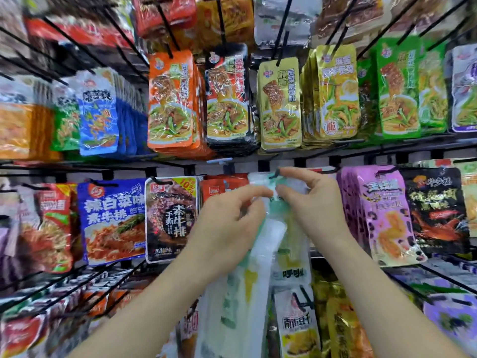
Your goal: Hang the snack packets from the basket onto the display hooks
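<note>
Both my hands are raised to the middle row of the display wall. My left hand [229, 218] and my right hand [309, 200] pinch the top of a pale green and white snack packet [277, 228]. The packet's top edge is at the tip of a black display hook [275, 173]. More pale packets of the same kind hang below my hands [291, 270]. The packet is blurred, so I cannot tell if its hole is on the hook. The basket is out of view.
Rows of black hooks carry many snack packets: a black steak packet [171, 218] and a blue one [113, 218] on the left, purple packets [382, 215] on the right, orange [171, 99] and yellow [280, 104] packets above. Long bare hook wires stick out at the lower left.
</note>
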A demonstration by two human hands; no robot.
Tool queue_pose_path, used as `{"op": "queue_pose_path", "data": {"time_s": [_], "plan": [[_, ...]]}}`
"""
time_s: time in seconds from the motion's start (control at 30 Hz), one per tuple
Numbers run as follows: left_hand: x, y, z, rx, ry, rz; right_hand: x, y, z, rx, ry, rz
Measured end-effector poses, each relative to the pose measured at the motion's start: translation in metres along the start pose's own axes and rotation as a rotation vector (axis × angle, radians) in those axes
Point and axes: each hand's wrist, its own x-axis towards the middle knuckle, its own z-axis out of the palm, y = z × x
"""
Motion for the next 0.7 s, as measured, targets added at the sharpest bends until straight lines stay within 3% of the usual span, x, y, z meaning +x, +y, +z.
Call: {"op": "queue_pose_path", "data": {"time_s": [0.13, 0.33, 0.57, 0.7], "plan": [[0.021, -0.015, 0.016, 0.207, -0.041, -0.052, 0.003, -0.003, -0.001, 0.008, -0.017, -0.018], [0.033, -0.023, 0.023, 0.295, -0.146, -0.127, 0.005, 0.003, -0.009, -0.053, -0.121, 0.017], [0.025, -0.046, 0.009, 0.568, -0.124, -0.186, 0.006, 0.012, -0.006, -0.550, -0.113, -0.137], [0.014, -0.061, 0.000, 0.715, -0.129, -0.156, -0.002, 0.013, 0.005, -0.758, 0.070, -0.316]]}}
